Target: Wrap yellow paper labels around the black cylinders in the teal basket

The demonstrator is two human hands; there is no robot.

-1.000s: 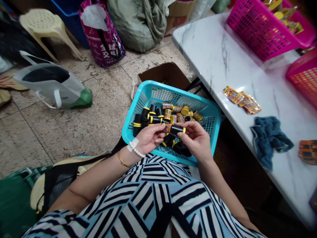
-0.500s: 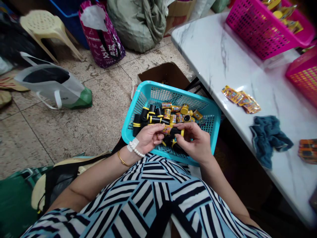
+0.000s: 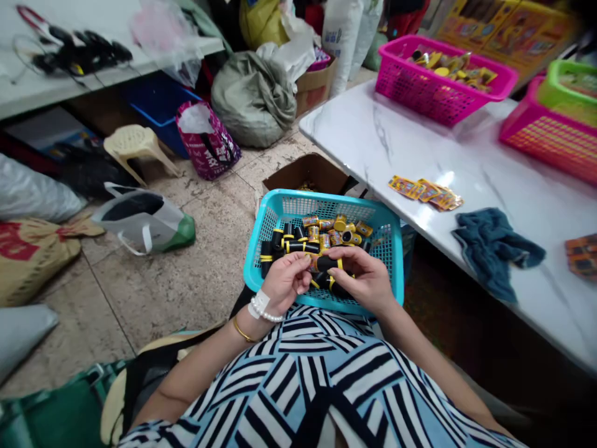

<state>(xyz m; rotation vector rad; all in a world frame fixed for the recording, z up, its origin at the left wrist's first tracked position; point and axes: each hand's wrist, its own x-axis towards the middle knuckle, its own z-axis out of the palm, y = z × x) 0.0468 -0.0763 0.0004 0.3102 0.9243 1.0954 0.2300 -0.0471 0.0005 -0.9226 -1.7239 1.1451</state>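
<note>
Over a turquoise basket (image 3: pixel 254 261) my right hand (image 3: pixel 368 277) grips a small black cylinder (image 3: pixel 328 264) with a yellow end, thumb below and fingers above. My left hand (image 3: pixel 286 280) is closed in a pinch on a printed yellow-orange label (image 3: pixel 314 262) at the cylinder's left end. How far the label sticks to the cylinder is hidden by my fingers. Inside the basket, plain black cylinders (image 3: pixel 295 247) with yellow ends lie to the left. Cylinders wrapped in printed yellow labels (image 3: pixel 334 237) lie to the right, some tipped over.
A marble-patterned table (image 3: pixel 373 149) on the right carries a fanned stack of yellow label sheets (image 3: pixel 426 191), a blue cloth (image 3: pixel 497 249) and a pink basket (image 3: pixel 443 93). Behind my basket stands an open cardboard box (image 3: pixel 303 168). Bags, including a white-and-green one (image 3: pixel 158 218), stand on the floor left.
The view has tilted up and shifted, so more of the room's far side shows. Both hands keep their hold on the cylinder and label, with little movement between them.
</note>
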